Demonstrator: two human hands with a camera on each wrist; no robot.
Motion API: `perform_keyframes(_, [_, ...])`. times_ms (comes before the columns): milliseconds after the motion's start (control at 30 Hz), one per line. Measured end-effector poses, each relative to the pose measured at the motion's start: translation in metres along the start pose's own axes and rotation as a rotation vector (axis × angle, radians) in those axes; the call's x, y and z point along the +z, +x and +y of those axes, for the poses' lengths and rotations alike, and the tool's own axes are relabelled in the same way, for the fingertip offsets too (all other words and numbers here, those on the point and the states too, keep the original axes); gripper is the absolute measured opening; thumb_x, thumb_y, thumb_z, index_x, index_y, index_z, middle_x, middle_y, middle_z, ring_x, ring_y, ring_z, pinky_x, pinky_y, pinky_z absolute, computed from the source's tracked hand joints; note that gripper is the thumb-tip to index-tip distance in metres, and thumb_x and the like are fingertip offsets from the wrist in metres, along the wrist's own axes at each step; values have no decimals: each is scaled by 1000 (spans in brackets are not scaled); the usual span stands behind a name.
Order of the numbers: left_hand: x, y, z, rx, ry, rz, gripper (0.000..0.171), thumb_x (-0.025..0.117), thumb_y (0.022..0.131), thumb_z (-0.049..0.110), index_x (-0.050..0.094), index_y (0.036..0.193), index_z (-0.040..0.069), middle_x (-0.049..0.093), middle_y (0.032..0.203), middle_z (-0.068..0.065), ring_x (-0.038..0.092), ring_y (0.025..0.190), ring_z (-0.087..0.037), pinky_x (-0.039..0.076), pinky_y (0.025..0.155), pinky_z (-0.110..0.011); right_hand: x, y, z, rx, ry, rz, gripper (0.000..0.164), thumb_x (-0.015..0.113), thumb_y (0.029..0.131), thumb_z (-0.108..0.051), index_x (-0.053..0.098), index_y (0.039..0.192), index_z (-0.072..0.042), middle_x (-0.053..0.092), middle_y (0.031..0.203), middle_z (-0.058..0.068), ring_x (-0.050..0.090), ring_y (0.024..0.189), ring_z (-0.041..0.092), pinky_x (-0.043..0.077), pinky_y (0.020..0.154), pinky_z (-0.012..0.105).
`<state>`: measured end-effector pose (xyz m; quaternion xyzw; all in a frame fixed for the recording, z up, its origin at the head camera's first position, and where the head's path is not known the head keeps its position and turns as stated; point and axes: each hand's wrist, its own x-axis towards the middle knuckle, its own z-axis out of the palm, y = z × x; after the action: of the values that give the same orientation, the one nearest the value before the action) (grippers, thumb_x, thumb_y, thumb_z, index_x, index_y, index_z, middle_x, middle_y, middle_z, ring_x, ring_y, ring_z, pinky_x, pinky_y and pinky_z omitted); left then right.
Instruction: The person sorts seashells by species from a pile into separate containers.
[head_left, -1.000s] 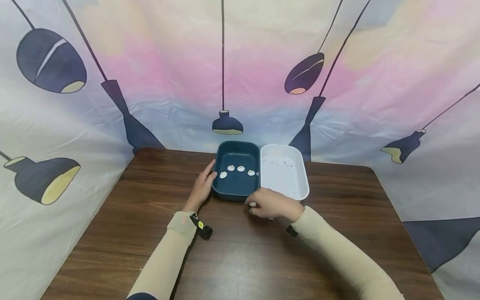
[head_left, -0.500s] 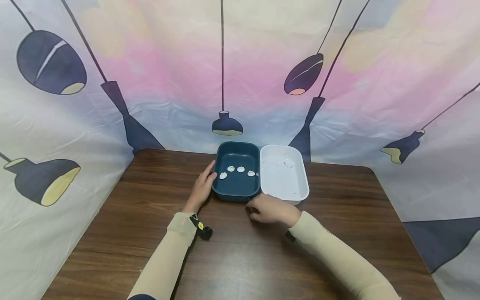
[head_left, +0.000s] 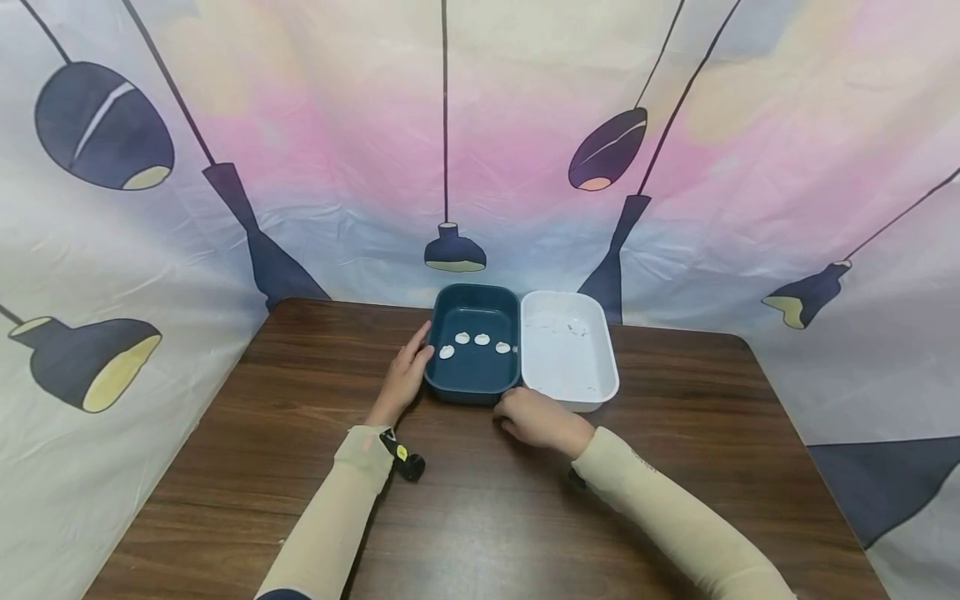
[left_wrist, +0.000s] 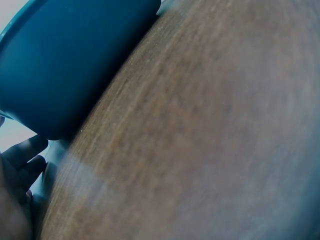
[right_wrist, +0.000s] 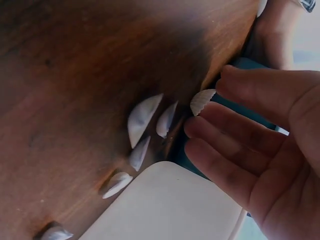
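My right hand [head_left: 542, 418] is low over the table just in front of the two trays. In the right wrist view it pinches a small ribbed white seashell [right_wrist: 202, 102] between thumb and fingertips. Other pale shells lie on the wood beside it, among them a larger one [right_wrist: 144, 119] and a smaller one [right_wrist: 167, 120]; my hand hides them in the head view. Several white shells [head_left: 482, 339] sit spaced apart inside the dark teal tray [head_left: 472, 392]. My left hand [head_left: 403, 375] rests along that tray's left side, fingers extended.
A white tray [head_left: 568, 379] stands against the teal tray's right side, with small dark specks on its floor. Both are near the far edge of the brown wooden table [head_left: 465, 517]. Behind hangs a cloth backdrop [head_left: 360, 150] printed with lamps.
The right hand has dropped slightly toward the table, and the shell that showed between its fingers is hidden in the head view. The left hand, trays and shells inside stay put.
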<state>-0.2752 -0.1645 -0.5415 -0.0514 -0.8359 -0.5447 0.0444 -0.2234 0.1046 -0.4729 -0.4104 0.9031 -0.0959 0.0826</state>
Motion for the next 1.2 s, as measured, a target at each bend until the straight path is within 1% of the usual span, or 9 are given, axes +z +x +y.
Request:
perform_keyframes(200, [0,-1,0,-5,1,-4,56,43,113,38,34,167,29,41,166,-14,37,151,-39,23,120,-68,4,0,2,3,26,0,18,73,92,3,83,99,-10,74,93,4,68,85,13,59,76,28])
perform_keyframes(367, [0,-1,2,-5,7,-3,56,43,113,37,33,168,26,41,165,-16,36,151,-40,22,121,-68,8,-1,1,-22,35,0,19,73,91,5,80,97,-12,68,90,2,61,77,9,56,71,26])
perform_keyframes(467, [0,-1,2,-4,6,-2,57,43,113,36,33,168,24,42,165,-17,36,151,-40,22,121,-68,9,-1,-1,-36,43,-10,21,71,92,5,80,102,-11,68,94,2,62,79,9,57,73,26])
perform_keyframes(567, [0,-1,2,-7,2,-1,56,43,113,37,34,168,24,42,165,-15,37,150,-39,23,121,-68,8,-1,-3,-48,49,-32,24,71,92,5,80,109,-10,72,100,5,67,86,12,59,78,28])
perform_keyframes(700, [-1,-1,2,-10,0,-5,57,43,113,37,33,168,25,41,165,-16,38,149,-39,25,120,-67,1,-2,-6,-70,66,-73,28,70,92,7,80,114,-7,76,108,7,72,99,16,60,86,31])
perform_keyframes(767, [-1,-1,3,-6,1,-6,57,43,113,37,33,168,23,41,165,-17,38,150,-40,24,120,-68,-3,-3,-7,-90,74,-91,28,69,93,6,80,115,-6,77,110,7,72,101,17,60,88,32])
perform_keyframes(1000, [0,0,2,5,5,-2,57,42,114,35,33,168,21,39,167,-14,35,152,-39,18,123,-67,-17,-2,-8,-160,104,-114,26,69,94,3,80,117,-5,78,111,6,72,101,16,58,91,30])
perform_keyframes(1133, [0,0,2,3,-1,-6,56,42,113,36,33,168,24,41,166,-14,37,151,-38,21,122,-67,-24,0,-9,-168,109,-134,24,69,96,1,79,117,-6,77,109,5,70,99,14,58,90,30])
perform_keyframes(1200, [0,0,1,5,0,-4,56,42,113,37,34,168,25,42,165,-15,37,150,-39,24,121,-67,-27,2,-10,-185,102,-140,20,69,96,0,79,112,-5,76,103,3,67,91,12,58,85,29])
